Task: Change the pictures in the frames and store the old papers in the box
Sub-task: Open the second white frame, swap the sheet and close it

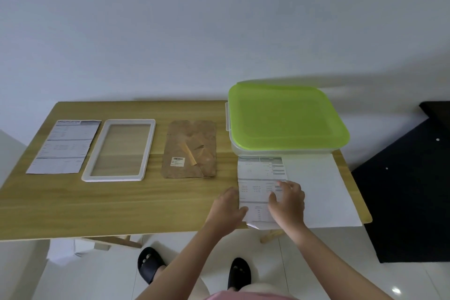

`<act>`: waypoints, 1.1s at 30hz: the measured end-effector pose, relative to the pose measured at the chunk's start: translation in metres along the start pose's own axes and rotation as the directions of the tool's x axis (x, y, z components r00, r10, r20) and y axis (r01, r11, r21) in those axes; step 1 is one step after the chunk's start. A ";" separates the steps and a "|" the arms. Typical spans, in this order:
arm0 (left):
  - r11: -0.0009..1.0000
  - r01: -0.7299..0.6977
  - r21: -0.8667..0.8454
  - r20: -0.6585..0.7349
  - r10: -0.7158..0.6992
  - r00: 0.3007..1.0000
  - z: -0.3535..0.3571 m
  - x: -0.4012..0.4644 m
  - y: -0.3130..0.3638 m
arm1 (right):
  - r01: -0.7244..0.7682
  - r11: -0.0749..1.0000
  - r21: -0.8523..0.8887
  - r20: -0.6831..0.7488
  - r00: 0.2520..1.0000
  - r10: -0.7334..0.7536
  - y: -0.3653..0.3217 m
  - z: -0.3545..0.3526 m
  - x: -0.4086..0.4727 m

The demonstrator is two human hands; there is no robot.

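The bench (pixel 73 207) is carrying everything. The lidded green box (pixel 287 117) is sitting just beyond the hands. The empty frame (pixel 119 150), backing board (pixel 190 148) and a spare printed sheet (pixel 63 146) are lying far to their left. The left hand (pixel 226 209) is pinching the printed paper (pixel 258 178) by its near edge; the right hand (pixel 288 202) is pressing on it, fingers relaxed.

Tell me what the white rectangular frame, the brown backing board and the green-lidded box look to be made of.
White rectangular frame: probably plastic or painted wood; smooth matte rim, with a clear glossy pane showing the table grain through it.
Brown backing board: looks like pressed fibreboard; mottled, dull, with a barcode sticker.
Green-lidded box: plastic; translucent glossy lid over a clear base.
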State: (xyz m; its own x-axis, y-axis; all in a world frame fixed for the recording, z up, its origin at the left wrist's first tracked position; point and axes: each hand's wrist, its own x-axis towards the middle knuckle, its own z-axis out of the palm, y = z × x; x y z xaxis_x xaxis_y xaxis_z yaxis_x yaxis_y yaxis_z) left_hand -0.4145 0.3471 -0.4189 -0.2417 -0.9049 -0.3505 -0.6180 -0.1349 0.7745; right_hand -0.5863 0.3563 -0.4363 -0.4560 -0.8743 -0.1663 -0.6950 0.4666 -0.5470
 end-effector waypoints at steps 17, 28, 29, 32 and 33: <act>0.981 0.157 -0.115 -0.411 -0.191 0.892 -0.214 -0.027 -0.138 | 0.431 0.889 0.154 0.077 0.892 -0.446 -0.217 0.138 -0.035; 0.918 0.346 -0.196 -0.557 -0.394 0.731 -0.351 -0.030 -0.232 | 0.379 0.844 0.379 0.289 0.818 -0.497 -0.365 0.221 -0.072; 0.913 0.357 -0.199 -0.558 -0.405 0.724 -0.357 -0.030 -0.237 | 0.365 0.848 0.384 0.318 0.810 -0.492 -0.374 0.226 -0.075; 0.898 0.380 -0.222 -0.568 -0.435 0.699 -0.373 -0.028 -0.251 | 0.334 0.856 0.395 0.395 0.779 -0.487 -0.397 0.241 -0.077; 0.892 0.387 -0.234 -0.568 -0.448 0.690 -0.377 -0.026 -0.255 | 0.320 0.863 0.392 0.422 0.771 -0.477 -0.404 0.246 -0.076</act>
State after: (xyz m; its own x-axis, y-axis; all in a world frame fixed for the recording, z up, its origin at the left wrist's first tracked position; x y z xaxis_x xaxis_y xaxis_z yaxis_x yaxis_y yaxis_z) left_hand 0.0315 0.2534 -0.4090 0.5349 -0.7936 -0.2899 -0.4699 -0.5646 0.6786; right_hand -0.1344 0.2009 -0.4047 0.2142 -0.9532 -0.2132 -0.5277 0.0707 -0.8465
